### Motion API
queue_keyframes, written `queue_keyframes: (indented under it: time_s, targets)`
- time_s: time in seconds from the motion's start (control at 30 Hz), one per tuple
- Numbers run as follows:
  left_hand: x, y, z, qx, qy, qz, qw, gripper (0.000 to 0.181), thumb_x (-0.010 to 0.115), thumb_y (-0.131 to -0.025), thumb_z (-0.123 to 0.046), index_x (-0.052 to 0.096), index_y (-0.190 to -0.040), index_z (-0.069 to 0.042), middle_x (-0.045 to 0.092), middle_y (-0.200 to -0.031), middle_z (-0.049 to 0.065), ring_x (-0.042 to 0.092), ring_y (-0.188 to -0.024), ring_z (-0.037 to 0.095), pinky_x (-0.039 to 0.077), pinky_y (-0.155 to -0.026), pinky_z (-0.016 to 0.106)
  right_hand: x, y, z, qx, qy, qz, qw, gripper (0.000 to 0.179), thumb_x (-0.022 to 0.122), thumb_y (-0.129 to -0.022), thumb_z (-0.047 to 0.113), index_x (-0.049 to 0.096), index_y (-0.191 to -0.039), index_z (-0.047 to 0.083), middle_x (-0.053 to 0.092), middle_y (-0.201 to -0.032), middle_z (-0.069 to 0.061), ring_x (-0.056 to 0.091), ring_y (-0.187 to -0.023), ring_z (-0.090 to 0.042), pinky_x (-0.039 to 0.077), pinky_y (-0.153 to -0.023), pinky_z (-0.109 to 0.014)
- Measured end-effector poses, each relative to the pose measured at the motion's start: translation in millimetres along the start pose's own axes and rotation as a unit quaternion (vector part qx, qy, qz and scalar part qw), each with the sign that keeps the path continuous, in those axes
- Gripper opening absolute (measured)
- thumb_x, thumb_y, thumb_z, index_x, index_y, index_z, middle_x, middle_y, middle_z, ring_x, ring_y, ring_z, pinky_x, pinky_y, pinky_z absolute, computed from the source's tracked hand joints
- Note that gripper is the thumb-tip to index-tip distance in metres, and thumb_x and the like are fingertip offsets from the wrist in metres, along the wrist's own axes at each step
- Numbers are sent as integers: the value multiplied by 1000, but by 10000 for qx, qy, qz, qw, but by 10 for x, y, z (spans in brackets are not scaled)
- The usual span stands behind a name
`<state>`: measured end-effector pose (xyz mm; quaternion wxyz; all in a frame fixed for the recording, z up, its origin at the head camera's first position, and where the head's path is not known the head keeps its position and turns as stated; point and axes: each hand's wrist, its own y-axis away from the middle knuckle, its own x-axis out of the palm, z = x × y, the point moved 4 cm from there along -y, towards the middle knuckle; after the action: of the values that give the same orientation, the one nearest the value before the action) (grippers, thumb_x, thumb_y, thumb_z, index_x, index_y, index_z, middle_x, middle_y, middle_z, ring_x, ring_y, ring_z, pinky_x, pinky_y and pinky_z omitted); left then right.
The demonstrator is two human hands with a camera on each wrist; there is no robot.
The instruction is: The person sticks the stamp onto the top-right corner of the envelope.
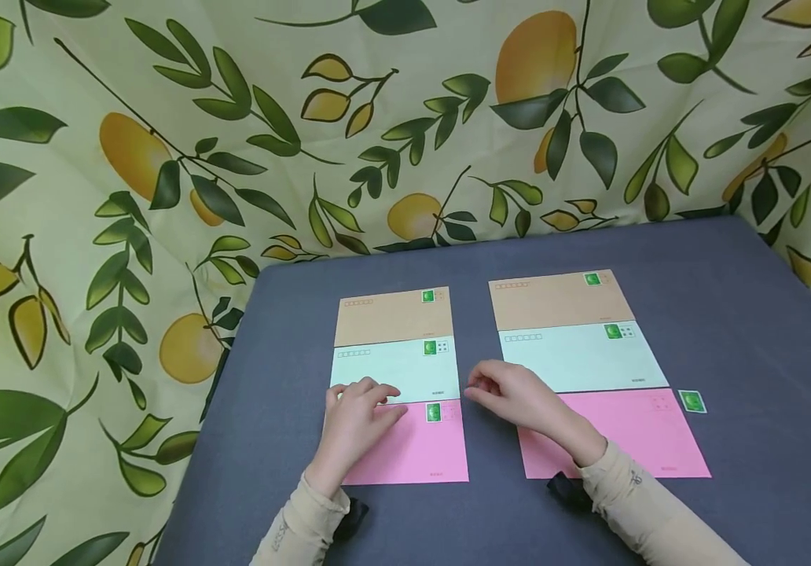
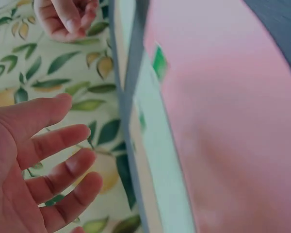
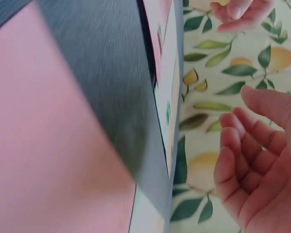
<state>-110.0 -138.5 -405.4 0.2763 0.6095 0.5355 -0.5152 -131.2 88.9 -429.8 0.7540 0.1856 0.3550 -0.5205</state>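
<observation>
My left hand (image 1: 356, 420) hovers over the left column of envelopes, fingers spread and nothing held. Under it lie a pink envelope (image 1: 423, 460) and a mint envelope (image 1: 380, 369), with a tan one (image 1: 391, 321) behind; each bears a green stamp at its upper right. Between the columns, my right hand (image 1: 529, 397) has loosely bent fingers and an empty palm, seen in the right wrist view. Its forearm crosses the right-hand pink envelope (image 1: 639, 436). Beyond are a stamped mint envelope (image 1: 582, 365) and a stamped tan one (image 1: 554, 305). A loose green stamp (image 1: 692, 402) lies right of the pink envelope.
A dark blue-grey cloth covers the table (image 1: 766, 472). Behind it and to the left hangs a curtain (image 1: 349, 173) printed with leaves and yellow fruit. Black straps (image 1: 570, 493) sit at both wrists, by the beige sleeves (image 1: 653, 503).
</observation>
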Motion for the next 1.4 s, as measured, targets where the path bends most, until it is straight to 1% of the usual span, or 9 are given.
queue_keyframes:
  time_s: [0.2, 0.37, 0.53, 0.63, 0.8, 1.0, 1.13, 1.3, 1.4]
  targets:
    - [50, -127, -292, 270, 397, 35, 9988, 20, 74, -77, -31, 73, -92, -19, 64, -86, -3, 57, -77, 13, 32, -89, 43, -257, 178, -137, -183, 53, -150, 9997, 8, 68, -84, 23, 63, -90, 22, 54, -74, 15, 46, -65, 0, 42, -60, -19]
    - [113, -242, -583, 630, 674, 55, 9957, 20, 72, -79, -32, 73, -95, -19, 63, -90, -3, 54, -81, 13, 35, -85, 36, -470, 340, -268, -268, 330, -472, 9980, 9, 68, -84, 20, 63, -91, 22, 53, -74, 16, 45, -66, 2, 42, -61, -18]
    - [194, -274, -850, 1061, 657, 136, 9921, 20, 71, -80, -34, 72, -96, -22, 59, -87, -6, 52, -79, 10, 34, -76, 24, -661, 513, -395, -296, 398, -927, 9945, 13, 71, -81, 15, 64, -92, 20, 53, -75, 15, 44, -66, 2, 40, -60, -18]
    - [272, -273, -987, 1277, 556, 232, 9900, 20, 70, -81, -36, 72, -97, -23, 59, -88, -7, 51, -78, 9, 32, -72, 20, -774, 609, -488, -208, 426, -1159, 9921, 16, 72, -79, 13, 65, -92, 19, 53, -75, 15, 44, -65, 2, 38, -59, -16]
    - [409, -274, -1209, 1607, 296, 343, 9860, 22, 67, -83, -39, 72, -98, -24, 59, -89, -8, 50, -80, 6, 32, -70, 17, -963, 792, -658, 273, 489, -1365, 9890, 18, 73, -79, 17, 66, -95, 16, 54, -73, 13, 44, -64, 2, 35, -57, -16]
    - [565, -249, -1412, 1732, 42, 655, 9827, 26, 66, -82, -44, 70, -103, -28, 58, -92, -10, 49, -80, 5, 29, -69, 17, -1165, 1016, -862, 967, 522, -1465, 9831, 22, 73, -80, 21, 66, -99, 14, 55, -73, 11, 43, -65, 2, 33, -55, -17]
    - [688, -214, -1491, 1758, -82, 966, 9796, 28, 65, -82, -46, 68, -106, -31, 58, -96, -11, 49, -83, 4, 30, -70, 18, -1268, 1141, -1010, 1415, 579, -1420, 9780, 27, 72, -81, 24, 65, -104, 11, 58, -77, 6, 44, -66, 3, 35, -54, -17]
    - [840, -169, -1537, 1748, -277, 1416, 9740, 34, 64, -81, -51, 66, -110, -33, 57, -99, -12, 49, -86, 3, 30, -69, 18, -1338, 1275, -1202, 2041, 758, -1265, 9678, 36, 67, -85, 32, 62, -108, 5, 63, -86, -6, 41, -65, 9, 37, -54, -17]
    - [898, -147, -1546, 1784, -445, 1511, 9713, 36, 63, -81, -54, 65, -111, -35, 56, -100, -12, 48, -87, 3, 29, -68, 18, -1352, 1342, -1313, 2292, 927, -1211, 9614, 41, 66, -85, 35, 60, -108, 1, 63, -89, -12, 37, -64, 14, 38, -53, -18]
